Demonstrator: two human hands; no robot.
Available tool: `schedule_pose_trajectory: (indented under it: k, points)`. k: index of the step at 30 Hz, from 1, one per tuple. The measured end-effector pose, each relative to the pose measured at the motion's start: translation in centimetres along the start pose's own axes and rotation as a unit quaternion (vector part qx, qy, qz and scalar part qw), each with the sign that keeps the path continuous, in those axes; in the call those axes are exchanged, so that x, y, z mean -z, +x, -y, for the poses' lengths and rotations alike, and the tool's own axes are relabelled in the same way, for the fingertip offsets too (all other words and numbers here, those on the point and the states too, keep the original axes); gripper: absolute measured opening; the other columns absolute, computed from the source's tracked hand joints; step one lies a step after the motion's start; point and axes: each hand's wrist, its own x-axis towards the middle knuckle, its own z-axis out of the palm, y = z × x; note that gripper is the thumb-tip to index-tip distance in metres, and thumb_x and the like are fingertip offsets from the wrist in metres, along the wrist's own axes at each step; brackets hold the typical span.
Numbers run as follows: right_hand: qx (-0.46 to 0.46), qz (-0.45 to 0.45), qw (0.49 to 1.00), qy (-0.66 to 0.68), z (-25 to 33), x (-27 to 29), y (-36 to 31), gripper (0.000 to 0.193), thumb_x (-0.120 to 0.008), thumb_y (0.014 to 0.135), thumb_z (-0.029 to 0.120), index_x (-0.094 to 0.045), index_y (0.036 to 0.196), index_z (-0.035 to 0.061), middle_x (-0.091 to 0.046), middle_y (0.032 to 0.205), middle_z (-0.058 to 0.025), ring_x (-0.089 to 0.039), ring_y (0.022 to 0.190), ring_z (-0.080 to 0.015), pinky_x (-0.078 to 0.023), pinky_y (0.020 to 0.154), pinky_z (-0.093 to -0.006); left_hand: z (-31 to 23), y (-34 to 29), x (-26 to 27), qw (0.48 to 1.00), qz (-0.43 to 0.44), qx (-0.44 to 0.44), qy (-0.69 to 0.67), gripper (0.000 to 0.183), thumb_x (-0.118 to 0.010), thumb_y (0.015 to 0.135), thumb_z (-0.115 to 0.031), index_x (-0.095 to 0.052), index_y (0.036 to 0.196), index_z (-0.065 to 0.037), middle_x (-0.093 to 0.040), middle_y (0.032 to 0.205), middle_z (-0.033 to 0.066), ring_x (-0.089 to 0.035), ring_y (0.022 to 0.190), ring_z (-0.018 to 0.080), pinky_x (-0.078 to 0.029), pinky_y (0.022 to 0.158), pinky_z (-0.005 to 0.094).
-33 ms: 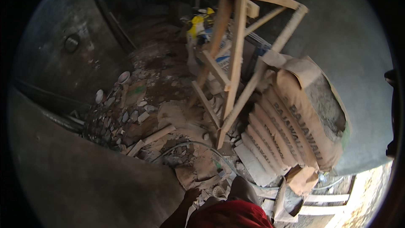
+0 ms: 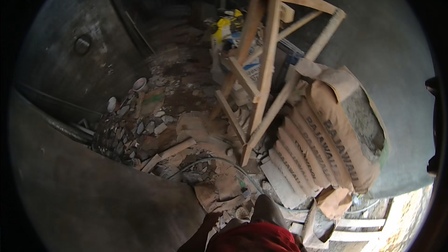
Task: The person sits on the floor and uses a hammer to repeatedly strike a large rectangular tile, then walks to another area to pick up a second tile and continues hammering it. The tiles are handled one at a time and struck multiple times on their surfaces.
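Note:
At the lower edge my left hand (image 2: 212, 219) hangs low beside my leg, close to the corner of a grey wall (image 2: 121, 200). It is dark and small there, and its fingers cannot be made out. My right hand is out of sight. In front of my feet lie torn brown paper pieces (image 2: 219, 196) among rubble. A thin grey hose (image 2: 210, 158) curves across them. To the right, several brown paper sacks (image 2: 322, 140) are stacked, and the top one is torn open on grey powder (image 2: 364, 121).
A wooden trestle (image 2: 266, 65) stands beyond the rubble, beside the sacks. Yellow and white bags (image 2: 221, 32) lie behind it. Broken pieces (image 2: 149, 128) and a pale bowl (image 2: 139, 84) lie at left. An opened sack (image 2: 322, 228) and a wooden frame (image 2: 359, 224) are at lower right.
The view has shifted a little, so the trestle and bags appear slightly farther right. My left hand stays low by my leg.

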Motion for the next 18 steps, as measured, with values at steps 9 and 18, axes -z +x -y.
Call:
schedule_pose_trajectory:
  k: [9, 18]
  points:
    - [0.166, -0.120, 0.942, 0.266, 26.6, 8.7, 7.2, 0.042, -0.055, 0.096, 0.031, -0.056, 0.126, 0.0024, -0.067, 0.096, -0.0158, -0.070, 0.075, -0.0288, -0.058, 0.060, -0.0392, -2.5, 3.0, 4.9, 0.998, 0.051, 0.042, -0.013, 0.038, -0.062, 0.094, -0.041, -0.065, 0.114, -0.010, -0.067, 0.090, 0.0091, -0.063, 0.073, 0.0224, -0.053, 0.061, 0.0384]
    - [0.001, 0.070, 0.938, -0.340, 41.7, -3.3, 21.0, 0.031, -0.053, 0.096, 0.035, -0.066, 0.103, 0.0087, -0.069, 0.088, -0.0147, -0.070, 0.082, -0.0314, -0.055, 0.065, -0.0449, -18.7, 16.5, 19.3, 0.985, 0.001, 0.045, -0.167, 0.032, -0.059, 0.097, -0.034, -0.061, 0.122, -0.014, -0.066, 0.095, 0.0071, -0.063, 0.077, 0.0216, -0.053, 0.066, 0.0386]
